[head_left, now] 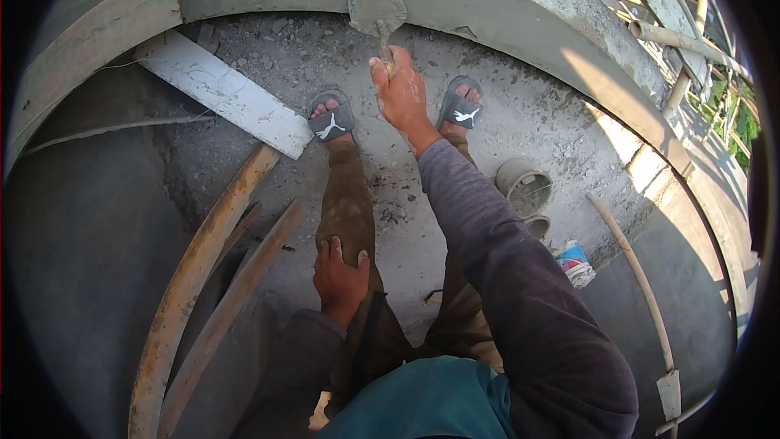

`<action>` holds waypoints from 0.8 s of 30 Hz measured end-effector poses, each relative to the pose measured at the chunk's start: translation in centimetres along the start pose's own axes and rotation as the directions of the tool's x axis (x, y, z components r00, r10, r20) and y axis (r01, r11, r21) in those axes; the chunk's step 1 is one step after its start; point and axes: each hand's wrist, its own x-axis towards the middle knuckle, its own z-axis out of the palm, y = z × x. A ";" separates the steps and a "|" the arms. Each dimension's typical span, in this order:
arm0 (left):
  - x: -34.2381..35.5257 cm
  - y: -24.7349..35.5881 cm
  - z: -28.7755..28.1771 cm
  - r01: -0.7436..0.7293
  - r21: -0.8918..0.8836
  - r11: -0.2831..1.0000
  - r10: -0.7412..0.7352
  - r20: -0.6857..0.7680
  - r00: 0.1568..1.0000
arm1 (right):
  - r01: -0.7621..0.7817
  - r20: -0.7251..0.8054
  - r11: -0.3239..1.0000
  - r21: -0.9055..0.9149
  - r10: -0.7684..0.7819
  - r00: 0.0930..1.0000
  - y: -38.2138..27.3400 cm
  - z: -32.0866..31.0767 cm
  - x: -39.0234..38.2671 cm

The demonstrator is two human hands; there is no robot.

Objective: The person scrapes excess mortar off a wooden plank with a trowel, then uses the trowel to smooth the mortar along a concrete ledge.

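Wooden curved battens (203, 276) and a white plank (223, 91) lie at left. Left hand (340, 275) rests flat on the person's left knee, fingers spread, holding nothing. Right hand (400, 93) reaches forward, fingers wrapped round the handle of a mortar-coated trowel (374, 0); blade extends beyond the fingertips, flat on the grey cement ledge (487, 8). Grey pipe fitting (524, 187) at right.

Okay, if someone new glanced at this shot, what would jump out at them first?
Most likely the right hand stretched forward at top centre, gripping a mortar-caked trowel whose blade lies on the smooth grey ledge. Next, the left hand resting on the person's left knee, lower centre. Then the white plank lying slantwise on the gritty floor, upper left.
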 end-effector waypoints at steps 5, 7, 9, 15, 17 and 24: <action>0.0 -0.2 -0.5 0.018 -0.007 1.000 -0.018 -0.001 1.000 | -0.097 -0.021 0.995 0.018 0.097 0.995 1.8 -1.8 -1.7; 0.1 -0.2 -0.6 0.021 -0.019 1.000 -0.021 0.008 1.000 | -0.188 -0.011 0.982 0.026 0.189 0.982 5.0 -2.9 -3.0; 0.2 -0.2 -0.6 0.010 -0.030 0.999 -0.010 0.018 1.000 | -0.228 -0.012 0.973 0.033 0.229 0.973 7.0 -4.0 -4.4; 0.1 -1.0 -0.6 0.022 -0.062 0.998 -0.021 0.017 1.000 | -0.263 -0.014 0.964 -0.024 0.263 0.965 7.5 -2.7 -5.3; 0.1 -1.3 -0.3 0.022 -0.070 0.997 -0.021 0.014 1.000 | -0.195 0.020 0.978 -0.073 0.197 0.980 6.1 -1.5 -4.7; -0.1 -1.9 0.1 -0.003 -0.092 0.996 0.000 -0.027 1.000 | -0.056 0.051 0.997 -0.055 0.058 0.997 -0.6 2.2 -1.6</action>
